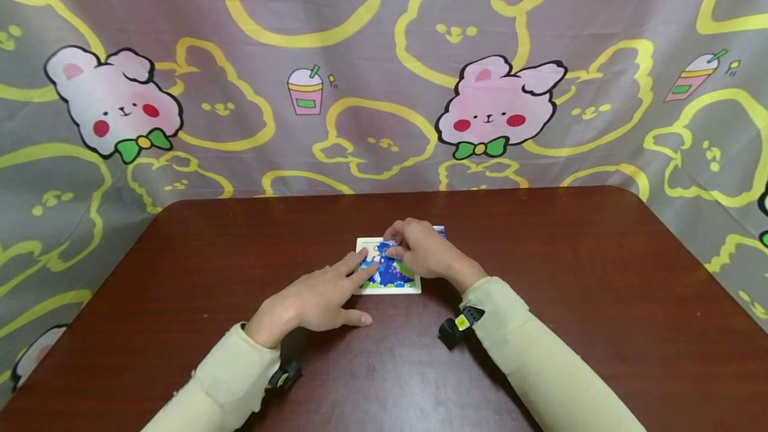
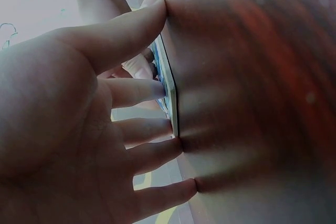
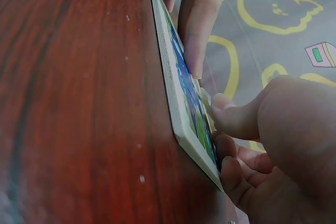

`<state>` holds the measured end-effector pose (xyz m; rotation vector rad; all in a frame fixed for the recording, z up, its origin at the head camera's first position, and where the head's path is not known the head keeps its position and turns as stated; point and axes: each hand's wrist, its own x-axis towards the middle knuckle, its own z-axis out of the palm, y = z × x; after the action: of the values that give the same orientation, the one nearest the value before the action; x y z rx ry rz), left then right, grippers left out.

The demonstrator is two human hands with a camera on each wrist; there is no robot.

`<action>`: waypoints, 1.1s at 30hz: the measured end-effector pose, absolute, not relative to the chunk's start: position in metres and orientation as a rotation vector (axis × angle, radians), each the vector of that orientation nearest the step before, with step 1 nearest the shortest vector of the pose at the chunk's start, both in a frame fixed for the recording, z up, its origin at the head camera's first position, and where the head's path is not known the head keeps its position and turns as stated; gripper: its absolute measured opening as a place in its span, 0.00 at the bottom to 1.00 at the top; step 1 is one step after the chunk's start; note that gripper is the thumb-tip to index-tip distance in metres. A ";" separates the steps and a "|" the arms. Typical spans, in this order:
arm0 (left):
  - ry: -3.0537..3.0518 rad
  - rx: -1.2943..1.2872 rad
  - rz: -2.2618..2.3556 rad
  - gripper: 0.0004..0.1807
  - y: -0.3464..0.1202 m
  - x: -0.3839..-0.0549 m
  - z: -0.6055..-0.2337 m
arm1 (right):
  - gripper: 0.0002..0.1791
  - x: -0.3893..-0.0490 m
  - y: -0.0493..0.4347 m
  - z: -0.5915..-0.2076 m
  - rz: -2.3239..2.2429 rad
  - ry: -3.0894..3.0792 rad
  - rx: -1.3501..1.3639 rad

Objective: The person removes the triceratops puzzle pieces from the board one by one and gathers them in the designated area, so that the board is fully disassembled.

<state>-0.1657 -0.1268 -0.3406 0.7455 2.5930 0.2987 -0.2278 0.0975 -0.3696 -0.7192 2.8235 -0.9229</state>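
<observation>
A small jigsaw puzzle with a white frame (image 1: 390, 291) lies flat on the table, showing a mostly blue picture with green along the bottom. Bare white backing shows at its upper left. My left hand (image 1: 315, 295) has its fingers extended, with the index fingertip on the picture and other fingers along the frame's left edge. The left thumb (image 2: 126, 38) is spread apart from them. Over the puzzle's upper part, my right hand (image 1: 427, 251) pinches a small puzzle piece (image 3: 205, 97) between thumb and curled fingers. Most of that piece is hidden by the fingers.
Part of a blue-and-white printed item (image 1: 441, 229) shows behind the right hand, mostly covered. The dark brown wooden table (image 1: 240, 239) extends on all sides. A grey curtain (image 1: 384, 72) with cartoon animals hangs behind its far edge.
</observation>
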 end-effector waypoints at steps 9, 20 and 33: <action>2.588 0.756 0.290 0.49 -0.126 -0.168 -0.339 | 0.16 -0.229 0.099 -0.367 -0.958 2.801 -0.696; 2.579 0.749 0.280 0.49 -0.126 -0.168 -0.340 | 0.17 -0.226 0.097 -0.364 -0.914 2.800 -0.676; 2.592 0.756 0.292 0.48 -0.126 -0.166 -0.340 | 0.16 -0.225 0.097 -0.360 -0.829 2.827 -0.713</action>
<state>-0.1664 -0.1261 -0.3403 0.7558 2.5921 0.2915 -0.2247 0.0971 -0.3599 -0.7131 2.8266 -0.8288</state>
